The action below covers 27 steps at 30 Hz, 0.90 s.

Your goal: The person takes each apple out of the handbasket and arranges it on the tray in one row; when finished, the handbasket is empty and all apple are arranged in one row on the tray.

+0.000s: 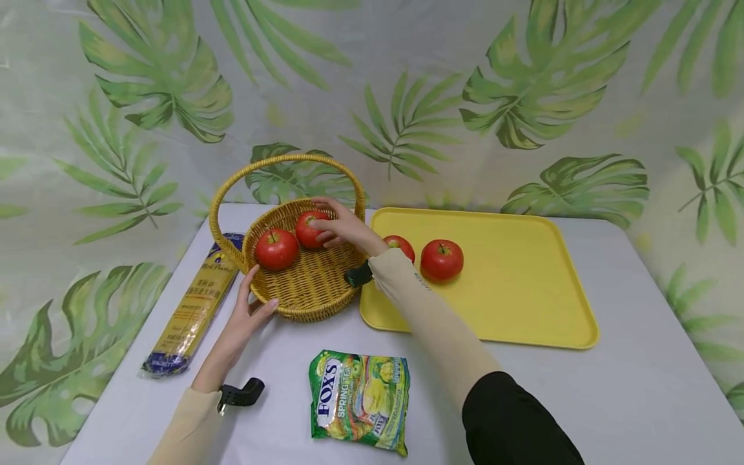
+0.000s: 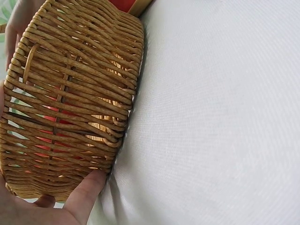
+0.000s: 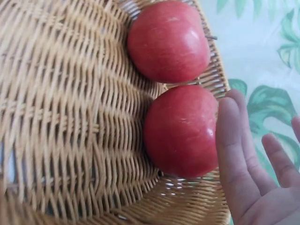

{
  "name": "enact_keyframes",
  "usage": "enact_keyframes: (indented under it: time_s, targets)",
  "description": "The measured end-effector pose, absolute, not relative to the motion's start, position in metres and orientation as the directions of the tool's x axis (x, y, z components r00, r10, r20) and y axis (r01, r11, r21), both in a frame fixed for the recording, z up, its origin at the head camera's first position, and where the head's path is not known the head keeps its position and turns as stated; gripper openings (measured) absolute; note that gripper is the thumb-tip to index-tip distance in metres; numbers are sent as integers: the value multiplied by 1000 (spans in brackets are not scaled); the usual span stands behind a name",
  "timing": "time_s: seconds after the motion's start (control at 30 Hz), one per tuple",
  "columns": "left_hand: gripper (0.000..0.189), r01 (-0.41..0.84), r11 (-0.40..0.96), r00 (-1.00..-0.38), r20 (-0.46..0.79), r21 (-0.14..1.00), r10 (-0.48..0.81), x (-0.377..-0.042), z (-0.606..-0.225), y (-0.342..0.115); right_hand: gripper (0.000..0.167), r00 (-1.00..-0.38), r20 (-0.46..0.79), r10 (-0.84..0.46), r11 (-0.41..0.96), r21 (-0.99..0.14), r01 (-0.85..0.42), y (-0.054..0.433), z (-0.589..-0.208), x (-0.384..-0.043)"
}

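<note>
A yellow wicker basket (image 1: pixel 308 278) with a tall arched handle stands at the back left of the table. Inside it lie two red apples, the left apple (image 1: pixel 277 249) and the right apple (image 1: pixel 309 227), side by side against the far wall. My left hand (image 1: pixel 244 320) holds the basket's near-left side, its thumb (image 2: pixel 86 194) pressed low on the woven wall. Over the basket is my right hand (image 1: pixel 345 229), fingers loosely extended right beside the right apple. From the right wrist, straight fingers (image 3: pixel 232 145) show at that apple's edge, not curled round it.
Right of the basket lies a yellow tray (image 1: pixel 511 284) with an apple (image 1: pixel 442 260) and another apple (image 1: pixel 401 245) partly hidden by my right wrist. A spaghetti packet (image 1: pixel 194 310) lies left of the basket. In front is a green Fox's candy bag (image 1: pixel 360 400). A leaf-print curtain (image 1: pixel 418 97) hangs behind.
</note>
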<state>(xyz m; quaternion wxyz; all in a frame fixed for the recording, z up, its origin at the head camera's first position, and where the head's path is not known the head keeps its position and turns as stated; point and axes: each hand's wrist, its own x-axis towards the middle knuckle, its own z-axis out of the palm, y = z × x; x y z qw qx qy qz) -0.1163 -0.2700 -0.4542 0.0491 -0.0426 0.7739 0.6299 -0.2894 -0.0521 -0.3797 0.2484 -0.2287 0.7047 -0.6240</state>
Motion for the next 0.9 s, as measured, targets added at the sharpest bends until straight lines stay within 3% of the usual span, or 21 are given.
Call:
enact_keyframes:
  time_s: [0.23,0.5,0.9]
  targets:
    - [82,-136,183,-990,-139,974,3,-109,-438,-263,63,-792,-161,-589,90,-987,134,-65,-395,-295]
    - [80,-128,204,-992,-129,970,-10,-116,-455,-271,68,-803,-262,-536,69,-961,268,-80,-407,-294]
    - [80,-114,199,-993,-115,973,-8,-118,-459,-271,66,-845,-314,-432,51,-944,325,-92,-414,-289]
